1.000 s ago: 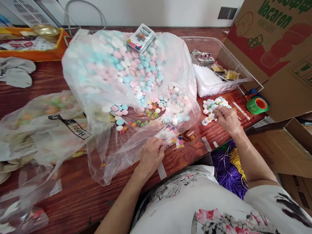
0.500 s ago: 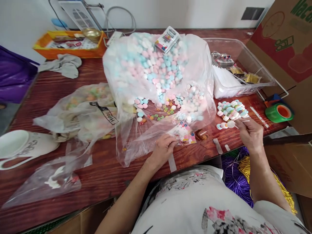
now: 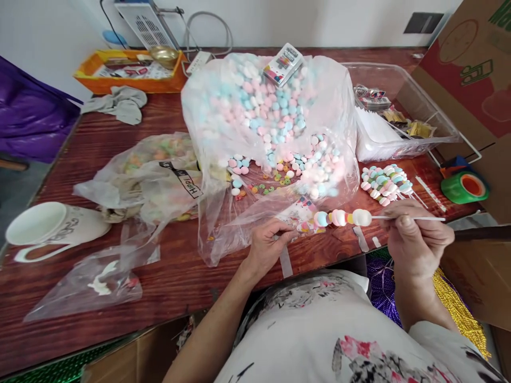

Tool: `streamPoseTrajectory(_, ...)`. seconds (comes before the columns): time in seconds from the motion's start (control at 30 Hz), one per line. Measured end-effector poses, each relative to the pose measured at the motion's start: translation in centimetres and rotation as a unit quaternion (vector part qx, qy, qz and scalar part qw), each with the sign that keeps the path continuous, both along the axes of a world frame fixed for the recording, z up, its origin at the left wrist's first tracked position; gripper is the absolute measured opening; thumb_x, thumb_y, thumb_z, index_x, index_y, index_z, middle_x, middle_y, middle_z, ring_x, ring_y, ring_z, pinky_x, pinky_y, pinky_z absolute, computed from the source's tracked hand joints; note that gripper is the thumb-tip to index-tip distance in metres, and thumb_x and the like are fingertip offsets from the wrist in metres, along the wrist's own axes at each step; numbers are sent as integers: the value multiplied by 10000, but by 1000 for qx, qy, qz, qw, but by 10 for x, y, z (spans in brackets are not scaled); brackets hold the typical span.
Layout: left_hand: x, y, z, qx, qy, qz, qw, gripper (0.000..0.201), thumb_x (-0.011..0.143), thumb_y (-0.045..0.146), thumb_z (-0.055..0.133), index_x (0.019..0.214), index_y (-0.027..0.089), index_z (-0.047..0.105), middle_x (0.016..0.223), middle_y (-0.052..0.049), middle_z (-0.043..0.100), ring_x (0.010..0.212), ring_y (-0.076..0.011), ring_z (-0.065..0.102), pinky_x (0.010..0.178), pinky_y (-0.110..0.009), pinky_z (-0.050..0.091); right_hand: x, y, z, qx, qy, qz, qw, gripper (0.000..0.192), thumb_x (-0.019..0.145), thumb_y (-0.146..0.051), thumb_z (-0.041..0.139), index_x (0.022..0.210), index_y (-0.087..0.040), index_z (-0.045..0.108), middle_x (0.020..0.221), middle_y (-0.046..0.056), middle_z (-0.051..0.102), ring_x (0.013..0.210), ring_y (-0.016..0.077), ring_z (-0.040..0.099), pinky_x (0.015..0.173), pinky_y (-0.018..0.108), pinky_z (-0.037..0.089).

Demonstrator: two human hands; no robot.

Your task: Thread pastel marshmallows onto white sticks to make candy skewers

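Note:
In my right hand (image 3: 417, 244) a thin white stick is pinched, threaded with pink, blue and white candies and small coloured pieces, a candy skewer (image 3: 339, 217) held level over the table's near edge. Its candy end points left, close to my left hand (image 3: 271, 247). Between the fingers and thumb of that hand is the edge of a small clear printed bag (image 3: 300, 208), partly covered by the skewer tip. Behind my right hand lies a pile of similar candy skewers (image 3: 386, 183). Beyond both hands sits a large clear bag (image 3: 215, 122) full of pastel candies.
A printed pack (image 3: 282, 65) rests on the large bag. A clear plastic bin (image 3: 419, 101) stands back right, with a green tape roll (image 3: 464, 187) in front. Leftward are a white mug (image 3: 59, 226), a plastic bag of candies (image 3: 139, 170) and an orange tray (image 3: 131, 82).
My right hand has brought a candy skewer from beside the pile towards me and left, up to the small bag. My left hand stays at the bag's edge. The view has shifted slightly.

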State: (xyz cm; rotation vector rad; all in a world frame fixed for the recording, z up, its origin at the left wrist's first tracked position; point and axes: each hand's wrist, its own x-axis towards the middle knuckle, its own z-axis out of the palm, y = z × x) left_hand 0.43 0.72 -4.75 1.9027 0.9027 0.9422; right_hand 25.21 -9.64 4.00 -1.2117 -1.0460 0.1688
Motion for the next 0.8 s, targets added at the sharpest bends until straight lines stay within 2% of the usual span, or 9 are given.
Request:
streamPoseTrajectory(0.17, 1, -7, 7, 16, -17, -13, 1000, 133, 850, 279, 686, 753, 191, 711, 692, -10, 686, 648, -127, 616, 623, -255, 487, -2, 4, -6, 7, -35, 43, 998, 120, 839, -215, 645, 794, -258, 748, 682, 12, 680, 664, 189, 630, 583, 344, 506)
streamPoseTrajectory(0.33, -2, -6, 2, 128, 17, -39, 991, 133, 887, 263, 634, 802, 186, 702, 727, -40, 664, 689, -141, 611, 642, -274, 506, 5, 7, 1, -54, -60, 107, 991, 123, 845, -246, 655, 751, -254, 733, 661, 3, 677, 650, 181, 631, 626, 354, 524)
streamPoseTrajectory(0.43, -6, -5, -2, 178, 41, -42, 982, 132, 898, 248, 614, 810, 183, 689, 757, -49, 662, 720, -147, 609, 670, -283, 513, 11, 9, 4, -56, -61, 101, 991, 112, 841, -235, 666, 744, -256, 719, 648, -10, 671, 644, 174, 633, 661, 360, 535)
streamPoseTrajectory(0.6, -9, -7, -4, 199, 46, -57, 977, 99, 904, 221, 605, 836, 183, 667, 781, -48, 655, 742, -145, 604, 685, -281, 510, 12, 8, 0, -83, -54, 123, 987, 99, 846, -235, 664, 767, -248, 722, 686, -5, 690, 665, 169, 651, 677, 353, 551)
streamPoseTrajectory(0.8, -6, -10, -3, 241, 51, -96, 964, 78, 897, 169, 591, 840, 182, 643, 769, -49, 651, 743, -152, 585, 680, -286, 497, 0, 4, -5, -52, -52, 121, 990, 116, 852, -205, 647, 860, -266, 746, 750, 10, 725, 708, 190, 684, 672, 356, 565)
